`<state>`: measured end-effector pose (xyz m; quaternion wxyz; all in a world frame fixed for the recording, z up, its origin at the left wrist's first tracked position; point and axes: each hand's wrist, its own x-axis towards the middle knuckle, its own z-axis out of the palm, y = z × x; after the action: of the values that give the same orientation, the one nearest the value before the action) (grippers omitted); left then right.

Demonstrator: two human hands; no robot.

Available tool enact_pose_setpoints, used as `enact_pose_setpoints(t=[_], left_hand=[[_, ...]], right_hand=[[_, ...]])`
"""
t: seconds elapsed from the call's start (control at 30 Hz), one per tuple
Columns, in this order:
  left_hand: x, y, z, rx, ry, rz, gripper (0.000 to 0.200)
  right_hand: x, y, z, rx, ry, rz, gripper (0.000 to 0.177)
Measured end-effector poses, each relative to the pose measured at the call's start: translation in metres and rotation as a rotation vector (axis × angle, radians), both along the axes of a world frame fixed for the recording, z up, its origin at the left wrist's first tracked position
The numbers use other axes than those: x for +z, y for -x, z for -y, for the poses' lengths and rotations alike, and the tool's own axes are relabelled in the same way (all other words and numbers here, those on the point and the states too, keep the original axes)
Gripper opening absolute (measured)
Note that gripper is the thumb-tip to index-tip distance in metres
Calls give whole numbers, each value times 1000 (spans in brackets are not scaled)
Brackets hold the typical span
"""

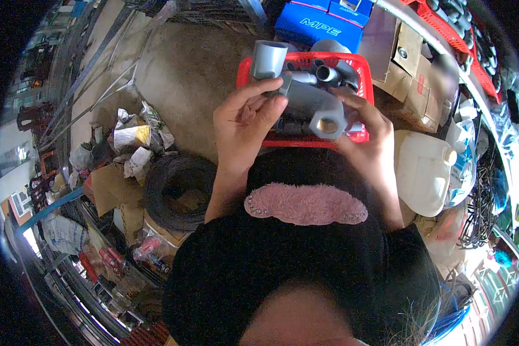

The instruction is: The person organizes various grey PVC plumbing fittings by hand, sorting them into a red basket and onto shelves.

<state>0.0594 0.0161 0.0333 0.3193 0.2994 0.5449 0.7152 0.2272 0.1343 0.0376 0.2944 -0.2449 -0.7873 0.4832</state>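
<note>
A grey pipe fitting (308, 101) is held between my two hands above a red basket. Its near end has a hexagonal rim with a hole, and an upright round grey socket (269, 59) stands at its other end. My left hand (249, 111) pinches the fitting near that socket with thumb and index finger. Around the hexagonal end, the fingers of my right hand (368, 124) are closed. Below and behind them, the red basket (364, 69) holds several grey pipe pieces.
Blue boxes (320, 24) stand behind the basket, with cardboard boxes (406, 86) at the right. A whitish plastic jug (424, 173) is beside my right forearm. A coil of black wire (158, 193) and crumpled packaging (131, 134) lie at the left.
</note>
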Motion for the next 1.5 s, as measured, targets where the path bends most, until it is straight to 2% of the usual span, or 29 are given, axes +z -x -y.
enact_pose_setpoints(t=[0.03,0.1,0.17,0.2,0.27,0.33,0.43,0.47,0.53,0.63,0.67,0.73,0.77,0.8,0.9,1.0,1.03,1.1,1.17,1.2,1.23,1.27,1.5], left_hand=[[-1,0,1,-18,-13,-5,30],[-3,-2,1,-67,-104,-47,29],[-5,-6,-1,-101,-185,-86,29],[-6,-8,-4,-109,-220,-103,29],[-6,-9,-4,-127,-253,-89,28],[-10,-8,-3,-121,-238,-134,28],[-7,-9,-2,-67,-138,-105,27],[-6,-9,-2,-40,-92,-81,27],[-9,-8,-2,-32,-74,-75,26],[-8,-10,-2,-24,-86,-95,26],[-7,-9,-2,-17,-98,-110,27],[-4,-3,1,52,-101,-127,28],[-3,2,3,85,-102,-135,28],[-7,10,2,80,-168,-103,31],[4,14,4,99,-157,3,32],[-3,10,1,25,-216,-20,32],[-5,8,1,4,-225,-18,31],[-10,5,-1,-33,-251,-103,47],[-12,-2,-6,-38,-275,-133,61],[-4,-7,-3,-44,-198,-50,81],[-3,-8,-4,-68,-216,-56,83],[-3,-9,-5,-90,-233,-62,86],[-2,-5,-3,-115,-144,-156,89]], right_hand=[[-1,-1,1,-10,46,1,30],[1,-2,2,-19,313,11,31],[1,-2,3,-90,621,16,37],[9,5,6,-113,776,-73,45],[7,4,2,-136,827,24,45],[4,1,-3,-197,756,269,40],[-5,6,5,-286,424,32,35],[-9,14,9,-325,426,-196,34],[-5,13,9,-164,357,-180,33],[-16,4,4,7,308,0,38],[-16,1,3,-3,307,65,38],[-17,1,2,-73,338,56,39],[-8,2,1,-123,603,17,43],[-6,0,-3,-90,692,-40,45],[-9,0,-7,-17,890,-120,55],[-10,5,-6,55,1108,-159,65],[-13,8,-4,18,1102,-192,65],[-18,19,4,-61,1090,-257,65],[-13,22,8,-73,1240,-431,55],[-15,21,7,-44,1298,-491,49],[-16,19,6,-13,1355,-552,44],[-17,13,4,-78,1410,-432,45],[-12,11,4,-66,1323,-386,40]])
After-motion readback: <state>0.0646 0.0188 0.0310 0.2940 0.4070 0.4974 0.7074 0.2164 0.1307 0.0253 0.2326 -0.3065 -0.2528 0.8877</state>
